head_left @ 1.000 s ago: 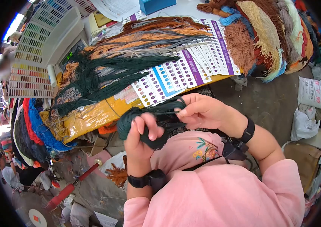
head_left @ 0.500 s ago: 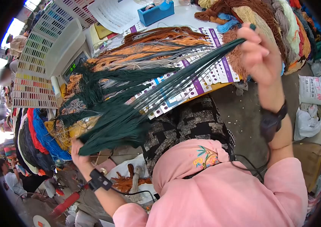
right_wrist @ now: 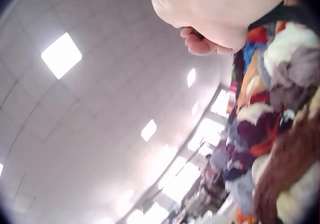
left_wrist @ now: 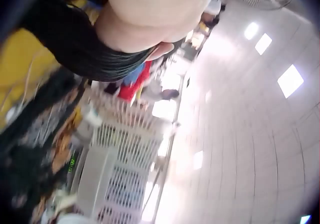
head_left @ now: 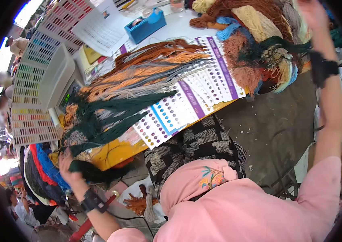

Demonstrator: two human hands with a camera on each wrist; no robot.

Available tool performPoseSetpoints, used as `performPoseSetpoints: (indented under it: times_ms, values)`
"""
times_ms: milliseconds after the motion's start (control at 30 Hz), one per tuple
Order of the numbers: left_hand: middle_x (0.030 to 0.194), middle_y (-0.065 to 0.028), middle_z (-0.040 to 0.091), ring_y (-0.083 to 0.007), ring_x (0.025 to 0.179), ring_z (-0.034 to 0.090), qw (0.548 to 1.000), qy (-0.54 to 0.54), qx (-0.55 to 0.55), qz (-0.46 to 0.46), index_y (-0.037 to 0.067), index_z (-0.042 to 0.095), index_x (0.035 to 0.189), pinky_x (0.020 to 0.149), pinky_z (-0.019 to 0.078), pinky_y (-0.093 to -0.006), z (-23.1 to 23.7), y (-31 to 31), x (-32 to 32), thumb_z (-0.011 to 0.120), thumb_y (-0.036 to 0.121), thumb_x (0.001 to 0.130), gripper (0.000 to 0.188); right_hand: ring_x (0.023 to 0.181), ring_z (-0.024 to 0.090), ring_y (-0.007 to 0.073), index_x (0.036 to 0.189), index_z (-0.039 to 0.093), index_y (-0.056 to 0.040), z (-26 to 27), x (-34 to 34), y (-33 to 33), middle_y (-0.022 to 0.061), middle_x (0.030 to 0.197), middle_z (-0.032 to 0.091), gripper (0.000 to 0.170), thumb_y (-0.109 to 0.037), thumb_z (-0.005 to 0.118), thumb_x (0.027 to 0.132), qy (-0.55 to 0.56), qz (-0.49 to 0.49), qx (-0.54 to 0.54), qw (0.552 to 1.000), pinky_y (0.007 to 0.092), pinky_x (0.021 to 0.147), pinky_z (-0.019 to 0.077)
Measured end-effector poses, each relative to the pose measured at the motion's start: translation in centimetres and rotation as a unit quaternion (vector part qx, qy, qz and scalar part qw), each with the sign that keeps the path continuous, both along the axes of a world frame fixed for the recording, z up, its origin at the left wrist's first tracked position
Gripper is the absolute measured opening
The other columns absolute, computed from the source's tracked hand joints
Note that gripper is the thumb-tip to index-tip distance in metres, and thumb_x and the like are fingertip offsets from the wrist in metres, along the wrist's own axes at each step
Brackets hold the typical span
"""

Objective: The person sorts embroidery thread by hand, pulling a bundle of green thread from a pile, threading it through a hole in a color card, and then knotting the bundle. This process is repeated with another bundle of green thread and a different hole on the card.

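Dark green yarn hangs beside my left hand at the desk's front left edge. In the left wrist view its strands bend round my left hand, which grips them. My right hand is raised at the top right of the head view, blurred. More dark green yarn stretches below it across the coloured skeins. In the right wrist view the fingers of my right hand are curled round something dark, and dark yarn shows behind the hand.
Green, orange, brown and grey strands lie on the desk with colour cards. A blue tape dispenser stands behind them. Colour charts rise at the left; hanging skeins cover the right end.
The green yarn that stretched between my hands no longer spans the gap. My right hand has swung up and right; my left has moved slightly left. The head view has shifted.
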State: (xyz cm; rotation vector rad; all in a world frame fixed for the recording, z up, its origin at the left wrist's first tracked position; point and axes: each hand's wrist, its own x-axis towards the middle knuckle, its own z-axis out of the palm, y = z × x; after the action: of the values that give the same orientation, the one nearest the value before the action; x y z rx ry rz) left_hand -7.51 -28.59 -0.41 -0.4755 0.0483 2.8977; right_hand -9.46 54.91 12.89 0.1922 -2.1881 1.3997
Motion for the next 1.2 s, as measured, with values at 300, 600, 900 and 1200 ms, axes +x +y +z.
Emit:
performPoseSetpoints:
  times_ms: [300, 600, 900, 1200]
  values:
    - [0.078, -0.0104, 0.058, -0.0033, 0.049, 0.044, 0.828, 0.040, -0.435, -0.352, -0.004, 0.047, 0.097, 0.041, 0.0359, -0.0163, -1.9, 36.0, -5.1, 0.050, 0.005, 0.079, 0.021, 0.061, 0.052, 0.0146, 0.067, 0.060, -0.0024, -20.2, -2.2, -25.1, 0.0060, 0.063, 0.056, 0.008, -0.010, 0.060, 0.064, -0.284, 0.075, -0.065, 0.954, 0.0273, 0.055, 0.0412]
    - [0.064, -0.0009, 0.050, -0.0078, 0.052, 0.047, 0.687, 0.037, -0.598, -0.411, 0.006, 0.047, 0.083, 0.045, 0.0373, -0.0184, -7.2, 42.3, -4.1, 0.050, 0.016, 0.081, 0.011, 0.066, 0.050, 0.0270, 0.066, 0.054, -0.0031, -22.2, -0.2, -28.2, 0.0098, 0.067, 0.050, 0.013, -0.012, 0.062, 0.060, -0.148, -0.051, 0.087, 0.984, 0.0356, 0.061, 0.0380]
    - [0.066, -0.0033, 0.052, -0.0080, 0.049, 0.045, 0.668, 0.018, -0.618, -0.414, 0.002, 0.051, 0.092, 0.044, 0.0355, -0.0202, -5.3, 38.8, -4.3, 0.050, 0.014, 0.081, 0.017, 0.074, 0.048, 0.0297, 0.087, 0.052, -0.0020, -21.0, 2.2, -30.1, 0.0143, 0.088, 0.047, 0.032, -0.021, 0.062, 0.063, -0.099, 0.061, 0.213, 0.970, 0.0357, 0.066, 0.0393]
    - [0.061, -0.0024, 0.051, -0.0086, 0.050, 0.043, 0.735, 0.035, -0.557, -0.385, 0.001, 0.054, 0.077, 0.048, 0.0354, -0.0210, -6.4, 39.7, -3.9, 0.048, 0.010, 0.079, 0.011, 0.068, 0.051, 0.0260, 0.080, 0.056, -0.0001, -21.3, 1.4, -29.2, 0.0126, 0.077, 0.051, 0.030, -0.019, 0.060, 0.058, -0.155, 0.124, 0.030, 0.980, 0.0327, 0.061, 0.0414]
